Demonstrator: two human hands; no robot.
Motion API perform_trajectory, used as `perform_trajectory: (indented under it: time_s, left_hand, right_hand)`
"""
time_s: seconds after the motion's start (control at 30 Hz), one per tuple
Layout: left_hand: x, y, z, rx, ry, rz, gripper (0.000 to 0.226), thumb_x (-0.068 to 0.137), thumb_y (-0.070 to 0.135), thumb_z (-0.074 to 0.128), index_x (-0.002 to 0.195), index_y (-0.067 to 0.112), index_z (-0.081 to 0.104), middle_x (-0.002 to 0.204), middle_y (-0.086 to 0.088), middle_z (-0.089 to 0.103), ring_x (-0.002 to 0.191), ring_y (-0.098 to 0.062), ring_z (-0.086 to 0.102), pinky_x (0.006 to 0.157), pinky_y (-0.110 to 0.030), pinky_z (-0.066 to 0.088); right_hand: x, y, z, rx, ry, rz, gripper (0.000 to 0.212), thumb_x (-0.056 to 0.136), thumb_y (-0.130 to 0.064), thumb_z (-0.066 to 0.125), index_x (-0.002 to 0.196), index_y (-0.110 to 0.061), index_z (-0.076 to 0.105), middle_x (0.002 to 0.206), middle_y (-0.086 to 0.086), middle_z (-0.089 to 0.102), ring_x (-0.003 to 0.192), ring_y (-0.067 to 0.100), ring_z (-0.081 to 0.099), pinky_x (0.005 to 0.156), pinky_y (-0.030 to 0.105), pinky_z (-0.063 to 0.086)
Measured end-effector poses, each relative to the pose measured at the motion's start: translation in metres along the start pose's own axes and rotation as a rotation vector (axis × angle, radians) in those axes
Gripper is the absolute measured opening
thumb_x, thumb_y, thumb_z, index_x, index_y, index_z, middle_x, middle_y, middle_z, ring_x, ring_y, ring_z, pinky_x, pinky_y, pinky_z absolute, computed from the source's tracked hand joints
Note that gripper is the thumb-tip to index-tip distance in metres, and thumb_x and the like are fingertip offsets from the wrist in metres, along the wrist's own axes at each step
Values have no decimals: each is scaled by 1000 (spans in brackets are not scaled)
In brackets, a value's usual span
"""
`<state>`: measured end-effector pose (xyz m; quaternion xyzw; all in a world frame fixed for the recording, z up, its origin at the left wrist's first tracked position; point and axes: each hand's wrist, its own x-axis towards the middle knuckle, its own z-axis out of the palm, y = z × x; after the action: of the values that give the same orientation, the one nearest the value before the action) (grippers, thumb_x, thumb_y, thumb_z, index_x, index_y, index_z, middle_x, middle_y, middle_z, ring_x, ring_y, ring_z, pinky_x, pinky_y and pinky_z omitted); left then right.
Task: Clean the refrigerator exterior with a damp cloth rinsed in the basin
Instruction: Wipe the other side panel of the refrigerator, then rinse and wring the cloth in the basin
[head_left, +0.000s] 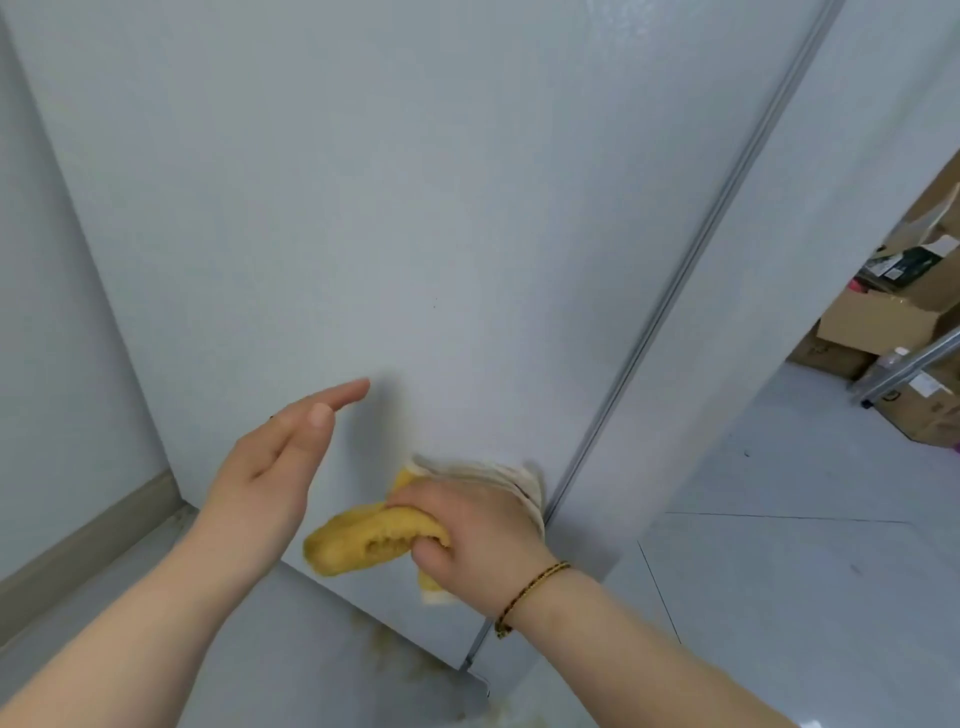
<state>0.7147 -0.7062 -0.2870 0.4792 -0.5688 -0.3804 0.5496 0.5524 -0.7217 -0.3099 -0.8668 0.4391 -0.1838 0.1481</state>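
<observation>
Tall pale grey-white refrigerator side panel (389, 208) fills view, metal corner strip (691, 249) at right edge. Open tiled floor (779, 545) right; cardboard boxes (878, 317) beyond. Right hand (478, 535) grips yellow-and-white crumpled cloth (363, 540) low against panel. Left hand (275, 462) spread flat, fingers straight, beside panel.

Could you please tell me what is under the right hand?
A yellow and white cloth, gripped by the right hand against the refrigerator; the surface beneath it is hidden.

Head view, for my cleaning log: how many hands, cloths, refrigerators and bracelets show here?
Hands: 2 (left hand, right hand)
Cloth: 1
Refrigerator: 1
Bracelet: 1
Total: 5
</observation>
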Motion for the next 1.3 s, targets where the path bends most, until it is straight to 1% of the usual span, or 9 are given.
perform_trajectory:
  time_s: [0.1, 0.2, 0.37, 0.53, 0.67, 0.83, 0.93, 1.07, 1.3]
  left_hand:
    - [3, 29, -5, -59, -125, -38, 76, 49, 91, 41, 97, 36, 63, 100, 27, 67, 98, 16, 55, 79, 4, 35]
    - [10, 71, -7, -102, -179, -161, 88, 30, 89, 57, 95, 30, 65, 89, 21, 71, 82, 10, 63, 66, -1, 42]
    - [32, 163, -8, -154, -154, -357, 43, 45, 31, 75, 83, 13, 66, 68, 3, 71, 60, -4, 65, 52, -14, 48]
    - [45, 267, -7, -95, -102, -332, 31, 62, 36, 73, 82, 15, 62, 64, 9, 68, 60, -2, 62, 58, -17, 49]
    - [49, 358, -3, -138, -112, -349, 22, 70, 35, 66, 84, 20, 59, 72, 8, 68, 71, -8, 64, 65, -24, 51]
    - [53, 438, 0, -207, -137, -403, 21, 69, 33, 67, 86, 23, 58, 83, 1, 68, 82, -20, 64, 76, -38, 52]
    - [53, 477, 7, -251, -178, -427, 12, 79, 21, 68, 84, 22, 57, 80, 1, 67, 77, -18, 63, 68, -33, 49]
    - [40, 506, 29, -240, -341, -441, 4, 87, 19, 56, 86, 23, 58, 87, -1, 66, 83, -20, 63, 73, -35, 49]
    - [-23, 513, 123, -195, -745, -491, 22, 82, 34, 63, 102, 25, 57, 102, 0, 64, 89, -17, 59, 82, -35, 46]
  right_hand:
    - [-7, -18, -44, 495, -31, 338, 14, 81, -24, 49, 94, -28, 53, 81, -11, 55, 73, 3, 51, 67, 11, 41]
    - [-3, -31, -89, 871, -11, 543, 16, 63, -32, 58, 79, -29, 56, 74, -6, 57, 71, 8, 54, 71, 25, 47]
    - [9, -73, -177, 1336, -21, 788, 40, 56, -24, 67, 94, -11, 67, 84, 11, 69, 77, 26, 64, 75, 36, 52]
    - [5, -128, -264, 1704, -119, 747, 71, 36, -43, 90, 95, -5, 74, 97, 17, 71, 85, 27, 69, 67, 33, 56]
    - [-12, -159, -338, 1960, 169, 748, 86, 39, -60, 81, 103, -4, 69, 105, 23, 67, 93, 37, 66, 65, 44, 57]
    - [-45, -198, -404, 1666, 148, 656, 107, 37, -68, 80, 124, -11, 53, 125, 8, 61, 114, 27, 58, 90, 47, 50]
    - [-64, -230, -432, 1366, 215, 802, 84, 53, -48, 83, 122, -15, 50, 110, -4, 68, 101, 15, 65, 78, 32, 55]
    - [-88, -249, -452, 1169, 622, 1048, 5, 88, -16, 58, 91, -17, 62, 94, 3, 66, 85, 17, 62, 77, 33, 51]
    - [-204, -275, -455, 1097, 1167, 1261, 11, 91, -19, 52, 83, -24, 59, 91, 1, 62, 90, 20, 59, 87, 40, 49]
